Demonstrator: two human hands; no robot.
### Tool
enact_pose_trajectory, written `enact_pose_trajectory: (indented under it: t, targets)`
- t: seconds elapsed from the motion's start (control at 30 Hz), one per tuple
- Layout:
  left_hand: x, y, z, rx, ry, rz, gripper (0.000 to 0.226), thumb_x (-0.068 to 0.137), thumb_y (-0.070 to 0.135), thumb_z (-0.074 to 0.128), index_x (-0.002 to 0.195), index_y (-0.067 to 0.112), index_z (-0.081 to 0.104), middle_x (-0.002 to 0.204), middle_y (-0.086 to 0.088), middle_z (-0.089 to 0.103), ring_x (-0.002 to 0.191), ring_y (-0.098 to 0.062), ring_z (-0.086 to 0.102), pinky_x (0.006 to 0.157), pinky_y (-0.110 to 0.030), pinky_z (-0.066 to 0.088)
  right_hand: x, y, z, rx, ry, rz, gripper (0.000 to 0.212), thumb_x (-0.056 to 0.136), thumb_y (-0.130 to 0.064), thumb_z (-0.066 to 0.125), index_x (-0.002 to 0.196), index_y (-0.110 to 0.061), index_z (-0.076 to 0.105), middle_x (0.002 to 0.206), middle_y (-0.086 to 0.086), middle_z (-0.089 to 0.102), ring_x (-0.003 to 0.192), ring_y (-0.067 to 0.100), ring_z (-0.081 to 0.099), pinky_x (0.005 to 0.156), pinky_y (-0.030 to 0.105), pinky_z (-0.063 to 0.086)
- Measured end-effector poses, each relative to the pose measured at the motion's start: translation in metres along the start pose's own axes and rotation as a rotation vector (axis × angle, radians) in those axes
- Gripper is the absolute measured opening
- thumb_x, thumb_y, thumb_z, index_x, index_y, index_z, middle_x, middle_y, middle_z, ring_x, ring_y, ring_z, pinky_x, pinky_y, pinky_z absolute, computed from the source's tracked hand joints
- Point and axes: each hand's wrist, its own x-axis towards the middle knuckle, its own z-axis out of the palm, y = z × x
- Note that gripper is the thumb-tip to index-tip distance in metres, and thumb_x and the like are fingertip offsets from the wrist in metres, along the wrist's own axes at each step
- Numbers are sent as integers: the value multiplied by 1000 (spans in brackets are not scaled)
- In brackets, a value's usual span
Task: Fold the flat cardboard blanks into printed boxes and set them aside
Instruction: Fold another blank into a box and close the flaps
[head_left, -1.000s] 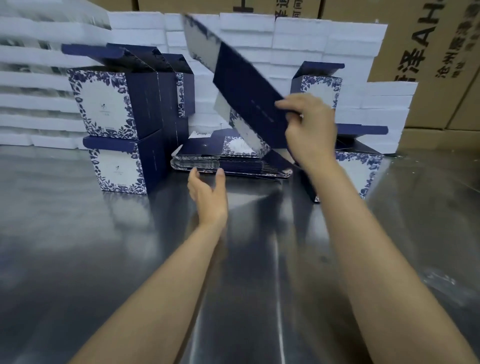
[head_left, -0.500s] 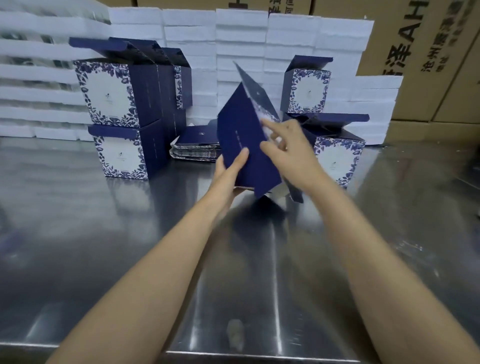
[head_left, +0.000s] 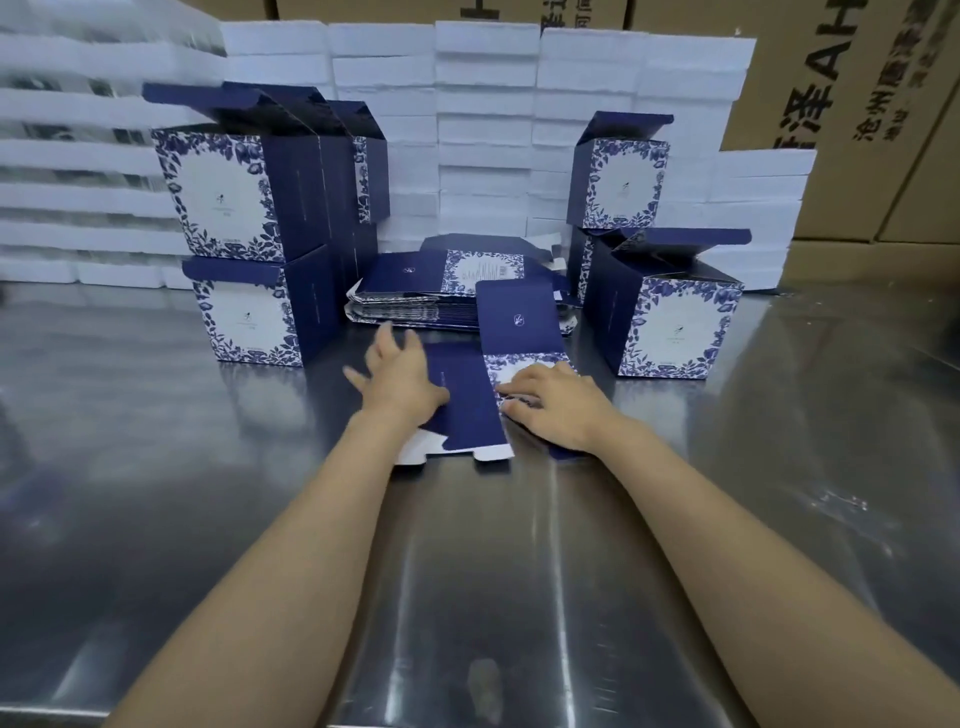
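Note:
A navy cardboard blank (head_left: 470, 410) with a blue floral panel lies on the steel table (head_left: 519, 571), one flap (head_left: 517, 317) standing up at its far end. My left hand (head_left: 400, 382) rests on the blank's left side with fingers spread. On its floral panel my right hand (head_left: 553, 405) presses flat. Behind it lies a stack of flat blanks (head_left: 441, 296). Folded boxes stand two high at the left (head_left: 244, 249) and at the right (head_left: 670, 312), lids open.
Rows of white foam trays (head_left: 488, 130) are stacked along the back of the table. Brown shipping cartons (head_left: 857, 104) stand behind and to the right. The table's near edge runs along the bottom of the view.
The blank was held up in the air in both hands; it has come down onto the table. Both hands now press it flat.

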Motion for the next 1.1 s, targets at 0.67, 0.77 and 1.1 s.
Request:
enact_pose_trajectory:
  t: [0.67,0.77,1.1]
  targets:
    - [4,-21,-1,101,-2,-173,54,99,38,40,143,7,39,149,-19,38,136,-36,35,111,-43,31,-10,24,0,483,234,253,44,100,-48,37,68,-27,59,76,-4,61,82,19,55,82,34,42]
    - [6,-15,-8,-277,120,-192,46,94,30,49,138,14,48,139,-10,52,124,-30,49,101,-37,39,-13,21,-4,785,291,147,23,99,-32,50,107,-23,70,99,-12,67,97,6,60,86,23,42]
    - [-6,7,-6,-1424,-182,-218,31,103,31,36,90,14,59,88,-2,60,73,-14,61,67,-26,52,-12,5,-6,1233,174,89,51,89,-67,38,128,-41,59,126,-24,61,122,0,53,102,31,40]
